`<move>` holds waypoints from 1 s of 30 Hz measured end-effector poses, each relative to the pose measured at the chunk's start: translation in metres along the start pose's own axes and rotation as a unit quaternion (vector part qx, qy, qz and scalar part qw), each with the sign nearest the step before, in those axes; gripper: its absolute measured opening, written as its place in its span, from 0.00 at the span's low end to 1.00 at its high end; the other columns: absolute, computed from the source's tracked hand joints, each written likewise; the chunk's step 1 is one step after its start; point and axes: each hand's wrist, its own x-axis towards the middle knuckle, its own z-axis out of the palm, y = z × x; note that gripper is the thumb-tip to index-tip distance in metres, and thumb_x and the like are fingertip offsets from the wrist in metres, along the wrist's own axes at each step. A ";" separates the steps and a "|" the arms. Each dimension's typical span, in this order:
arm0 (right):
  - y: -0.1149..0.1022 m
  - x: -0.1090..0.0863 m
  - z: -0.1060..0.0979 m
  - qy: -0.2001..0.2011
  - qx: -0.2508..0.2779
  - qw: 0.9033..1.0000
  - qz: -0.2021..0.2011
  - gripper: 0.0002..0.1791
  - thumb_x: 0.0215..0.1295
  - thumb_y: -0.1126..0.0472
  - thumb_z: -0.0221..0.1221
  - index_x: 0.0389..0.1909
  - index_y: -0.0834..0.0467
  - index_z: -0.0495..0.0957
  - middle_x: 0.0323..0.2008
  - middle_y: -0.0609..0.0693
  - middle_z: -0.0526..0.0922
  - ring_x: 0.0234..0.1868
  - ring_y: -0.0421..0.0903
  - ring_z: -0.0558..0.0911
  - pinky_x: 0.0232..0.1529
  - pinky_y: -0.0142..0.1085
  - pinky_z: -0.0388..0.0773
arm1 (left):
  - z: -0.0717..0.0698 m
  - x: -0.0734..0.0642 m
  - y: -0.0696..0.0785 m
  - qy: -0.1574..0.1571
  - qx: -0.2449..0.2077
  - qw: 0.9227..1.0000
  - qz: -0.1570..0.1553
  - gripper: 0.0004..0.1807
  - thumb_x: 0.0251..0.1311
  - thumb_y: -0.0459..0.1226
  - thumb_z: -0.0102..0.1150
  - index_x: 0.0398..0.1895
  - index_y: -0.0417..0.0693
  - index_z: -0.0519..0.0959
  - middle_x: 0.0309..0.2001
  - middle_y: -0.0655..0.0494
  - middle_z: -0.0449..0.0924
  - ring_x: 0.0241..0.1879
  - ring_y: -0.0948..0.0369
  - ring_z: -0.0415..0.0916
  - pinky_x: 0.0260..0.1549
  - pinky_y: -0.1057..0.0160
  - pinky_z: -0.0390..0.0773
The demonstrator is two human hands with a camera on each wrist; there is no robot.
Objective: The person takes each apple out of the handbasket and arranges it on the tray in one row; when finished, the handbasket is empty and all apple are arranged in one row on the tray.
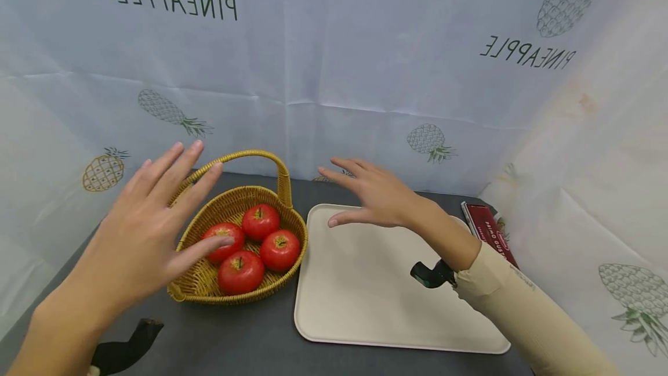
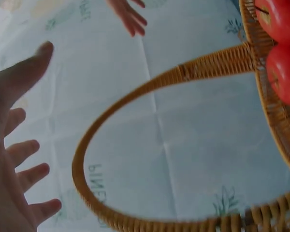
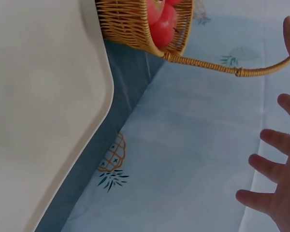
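Note:
Several red apples [image 1: 241, 272] lie inside a yellow-brown wicker basket [image 1: 209, 286] with a tall arched handle [image 2: 135, 100]. My left hand [image 1: 148, 222] hovers above the basket's left side with its fingers spread, covering part of the rim and handle in the head view. To the right, my right hand [image 1: 376, 193] is held over the back of a cream tray [image 1: 376, 283], fingers apart and nothing in them. In the right wrist view the fingers [image 3: 275, 169] stretch out in the air, away from the basket.
The basket stands left of the tray on a dark grey table [image 1: 224, 335]. A red and white package [image 1: 487, 228] lies at the tray's back right. A pale curtain [image 1: 339, 62] printed with pineapples closes off the back and sides.

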 end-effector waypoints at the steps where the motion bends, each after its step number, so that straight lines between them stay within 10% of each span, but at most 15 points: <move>1: -0.001 0.003 -0.001 -0.006 0.007 1.000 -0.004 0.52 0.60 0.23 0.59 0.81 0.34 0.51 0.81 0.50 0.56 0.80 0.56 0.61 0.77 0.63 0.68 | -0.002 -0.003 -0.002 0.003 0.001 1.000 -0.005 0.48 0.70 0.74 0.34 0.75 0.49 0.69 0.79 0.42 0.60 0.76 0.39 0.59 0.77 0.29 0.59; 12: -0.011 0.022 -0.001 -0.051 0.083 0.995 -0.035 0.51 0.61 0.27 0.62 0.81 0.33 0.51 0.82 0.48 0.55 0.81 0.53 0.59 0.80 0.61 0.65 | 0.001 -0.046 -0.025 0.040 -0.014 0.998 -0.039 0.45 0.71 0.71 0.38 0.73 0.49 0.72 0.75 0.41 0.66 0.72 0.41 0.67 0.85 0.66 0.52; 16: -0.015 0.028 0.005 -0.058 0.107 0.992 -0.035 0.50 0.61 0.28 0.63 0.81 0.32 0.51 0.82 0.46 0.54 0.82 0.51 0.59 0.80 0.59 0.66 | 0.005 -0.066 -0.029 0.020 0.002 0.996 -0.082 0.46 0.70 0.73 0.34 0.74 0.52 0.72 0.76 0.44 0.66 0.63 0.37 0.73 0.65 0.50 0.79; 20: -0.019 0.034 0.012 -0.070 0.147 0.986 -0.039 0.49 0.62 0.31 0.65 0.81 0.34 0.54 0.82 0.44 0.54 0.82 0.50 0.58 0.80 0.59 0.66 | 0.011 -0.083 -0.032 0.029 -0.001 0.995 -0.091 0.46 0.70 0.73 0.33 0.72 0.49 0.74 0.72 0.45 0.72 0.70 0.59 0.73 0.40 0.64 0.82; 24: -0.023 0.042 0.019 -0.085 0.194 0.976 -0.049 0.47 0.63 0.35 0.67 0.80 0.36 0.57 0.81 0.44 0.57 0.82 0.49 0.58 0.81 0.57 0.65 | 0.019 -0.096 -0.034 0.046 -0.040 0.995 -0.082 0.45 0.71 0.70 0.38 0.69 0.43 0.76 0.65 0.43 0.78 0.71 0.89 0.54 0.52 0.94 0.66; 30: -0.027 0.052 0.028 -0.130 0.261 0.955 -0.058 0.42 0.64 0.42 0.68 0.77 0.38 0.64 0.78 0.44 0.63 0.80 0.46 0.61 0.80 0.51 0.68 | 0.031 -0.111 -0.032 0.054 -0.101 0.990 -0.084 0.45 0.71 0.68 0.42 0.68 0.37 0.75 0.53 0.56 0.81 0.59 0.91 0.66 0.45 0.93 0.75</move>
